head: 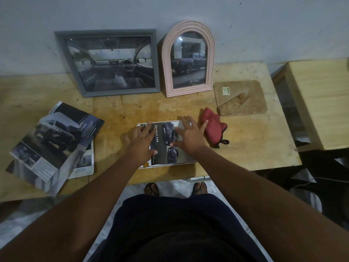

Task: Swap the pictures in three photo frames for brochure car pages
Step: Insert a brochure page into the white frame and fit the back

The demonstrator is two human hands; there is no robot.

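Observation:
A white photo frame (166,164) lies flat near the table's front edge with a dark brochure car page (162,144) laid in it. My left hand (142,142) rests flat on the page's left side, fingers spread. My right hand (189,136) presses on its right side, fingers spread. A grey frame (83,86) with a car-interior picture and a pink arched frame (166,72) with a pickup picture lean on the wall. The frame's brown backing board (251,91) lies at the right.
Loose brochure pages (54,144) lie crumpled at the table's left. A red cloth (213,127) sits just right of my right hand. A second wooden table (319,103) stands to the right. The wooden table (255,148) ends close to my legs.

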